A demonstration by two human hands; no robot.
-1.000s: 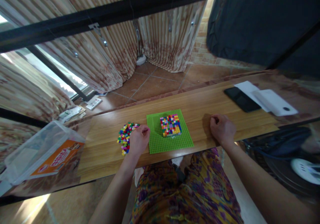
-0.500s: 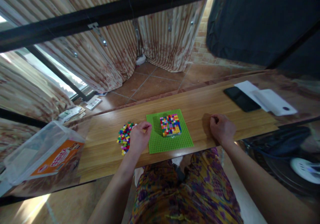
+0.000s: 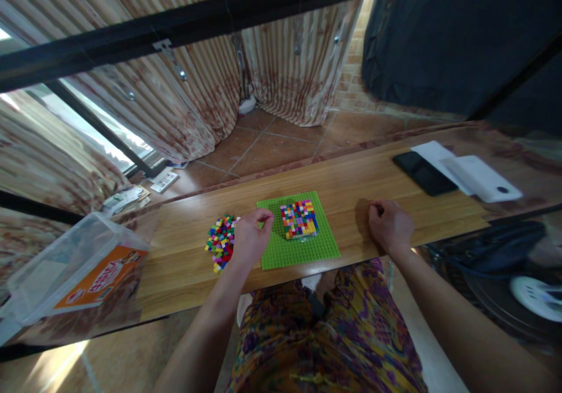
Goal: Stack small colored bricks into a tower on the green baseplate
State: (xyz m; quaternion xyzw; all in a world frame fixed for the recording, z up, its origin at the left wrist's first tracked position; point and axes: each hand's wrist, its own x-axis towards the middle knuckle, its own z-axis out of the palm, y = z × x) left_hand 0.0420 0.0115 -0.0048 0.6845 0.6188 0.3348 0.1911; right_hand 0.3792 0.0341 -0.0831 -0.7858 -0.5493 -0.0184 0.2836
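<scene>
Studded plastic baseplate [image 3: 299, 255], glossy bricks [image 3: 298, 218], smooth wood-grain tabletop [image 3: 351, 173]

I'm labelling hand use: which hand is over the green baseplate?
The left hand, partly over the left edge of the green baseplate; the right hand is curled past the right edge, over the wooden table.

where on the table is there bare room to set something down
Bare table shows between tub and pile, and between mat and phone, beyond the right hand. Crowded: the left hand spans the gap between pile and mat; phone and white items sit toward the right end.
</scene>
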